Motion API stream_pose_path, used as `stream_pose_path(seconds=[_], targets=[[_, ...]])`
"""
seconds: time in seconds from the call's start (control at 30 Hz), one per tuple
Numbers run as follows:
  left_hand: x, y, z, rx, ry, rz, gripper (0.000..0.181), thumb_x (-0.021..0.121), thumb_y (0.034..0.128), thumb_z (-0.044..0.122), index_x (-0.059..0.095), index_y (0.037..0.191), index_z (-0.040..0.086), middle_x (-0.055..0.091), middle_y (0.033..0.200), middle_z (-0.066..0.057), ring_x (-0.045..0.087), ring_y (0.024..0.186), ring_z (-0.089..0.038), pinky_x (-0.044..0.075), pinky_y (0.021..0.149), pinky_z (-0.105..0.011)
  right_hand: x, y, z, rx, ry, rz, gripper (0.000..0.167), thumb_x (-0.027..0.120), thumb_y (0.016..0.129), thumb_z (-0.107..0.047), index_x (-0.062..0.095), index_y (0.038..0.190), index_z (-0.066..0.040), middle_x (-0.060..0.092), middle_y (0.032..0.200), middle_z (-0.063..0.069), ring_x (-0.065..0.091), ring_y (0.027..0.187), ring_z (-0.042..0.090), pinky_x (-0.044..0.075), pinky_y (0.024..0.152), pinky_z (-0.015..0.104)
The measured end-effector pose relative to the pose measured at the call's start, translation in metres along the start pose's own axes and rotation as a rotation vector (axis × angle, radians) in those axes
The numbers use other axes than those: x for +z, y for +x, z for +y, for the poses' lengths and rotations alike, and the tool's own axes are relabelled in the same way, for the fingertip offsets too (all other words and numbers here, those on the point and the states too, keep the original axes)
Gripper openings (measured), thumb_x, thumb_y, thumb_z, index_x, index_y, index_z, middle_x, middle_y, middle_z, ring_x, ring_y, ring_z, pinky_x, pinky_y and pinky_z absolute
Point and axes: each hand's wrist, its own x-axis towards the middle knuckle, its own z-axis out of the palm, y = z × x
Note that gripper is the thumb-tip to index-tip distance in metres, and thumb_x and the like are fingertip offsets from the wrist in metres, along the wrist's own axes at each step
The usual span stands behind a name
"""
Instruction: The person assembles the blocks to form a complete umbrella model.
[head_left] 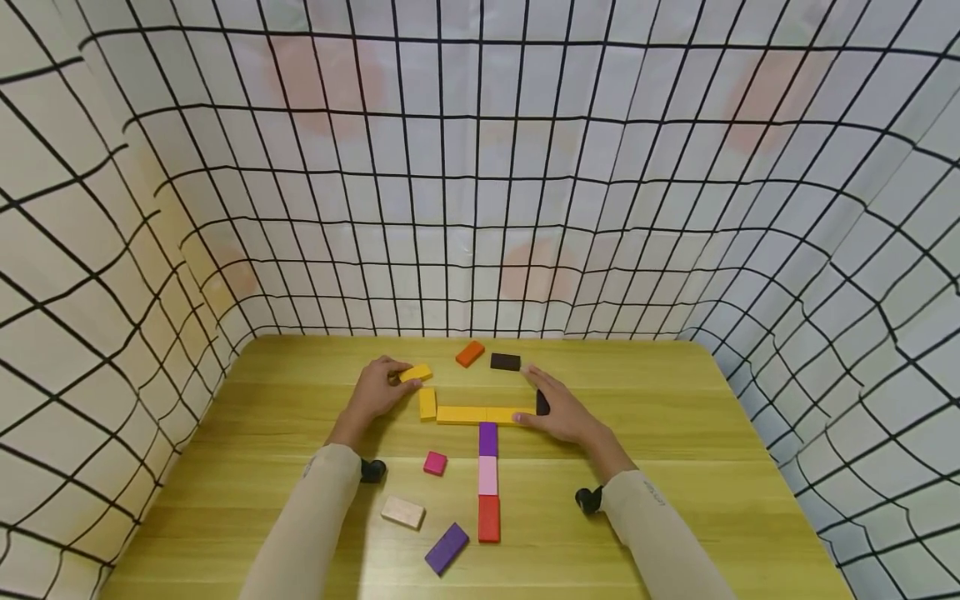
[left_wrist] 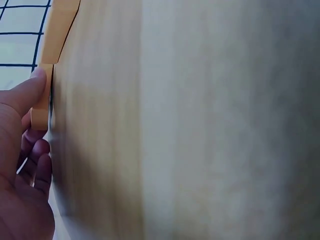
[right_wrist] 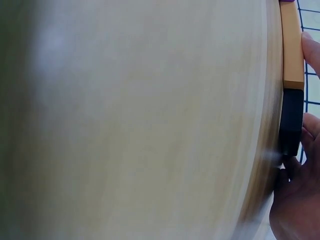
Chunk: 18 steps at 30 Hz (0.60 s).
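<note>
My left hand [head_left: 377, 389] pinches a yellow block [head_left: 416, 372] between thumb and fingers at the far left of the layout. Just below it lies another yellow block [head_left: 427, 404], beside a row of yellow blocks [head_left: 461, 415]. At the row's right end my right hand [head_left: 562, 411] rests with its fingers extended, the thumb on the end yellow block [right_wrist: 293, 47]. A black block [right_wrist: 292, 120] abuts that end, partly hidden under the hand in the head view. From the row, a purple block [head_left: 488, 438], a pink block [head_left: 487, 476] and a red block [head_left: 489, 519] run nearer.
Behind lie an orange block [head_left: 470, 354] and a black block [head_left: 506, 362]. Nearer, to the left, are a small magenta block [head_left: 435, 463], a beige block [head_left: 403, 512] and a purple block [head_left: 447, 548]. Black netting [head_left: 480, 225] surrounds the wooden table [head_left: 675, 433] at the back and sides.
</note>
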Motion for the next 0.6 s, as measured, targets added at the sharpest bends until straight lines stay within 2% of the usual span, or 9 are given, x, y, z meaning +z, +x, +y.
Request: stream_pose_path(seconds=[0.2, 0.43, 0.6], targets=[[0.001, 0.000, 0.002, -0.018, -0.042, 0.018, 0.046, 0.079, 0.0927, 0.035, 0.074, 0.125, 0.003, 0.068, 0.113, -0.016, 0.061, 0.098, -0.029, 0.053, 0.087, -0.045, 0.000, 0.001, 0.003, -0.006, 0.012, -0.003, 0.100, 0.066, 0.090, -0.068, 0.022, 0.166, -0.019, 0.017, 0.174, 0.002, 0.019, 0.159, 0.035, 0.021, 0.126, 0.063], [0.004, 0.004, 0.015, -0.029, -0.072, 0.016, 0.046, 0.079, 0.0911, 0.039, 0.076, 0.123, 0.006, 0.070, 0.114, -0.013, 0.063, 0.099, -0.028, 0.053, 0.088, -0.041, 0.001, 0.001, 0.003, 0.006, 0.012, -0.009, 0.101, 0.065, 0.090, -0.069, 0.021, 0.166, -0.020, 0.016, 0.174, 0.001, 0.018, 0.160, 0.033, 0.021, 0.126, 0.062], [0.011, 0.007, 0.023, -0.025, -0.091, 0.021, 0.043, 0.081, 0.0899, 0.039, 0.078, 0.120, 0.008, 0.071, 0.110, -0.011, 0.061, 0.095, -0.025, 0.050, 0.082, -0.035, 0.002, 0.001, 0.001, -0.008, 0.016, 0.008, 0.100, 0.067, 0.090, -0.066, 0.023, 0.166, -0.017, 0.018, 0.173, 0.005, 0.019, 0.159, 0.036, 0.021, 0.125, 0.063]])
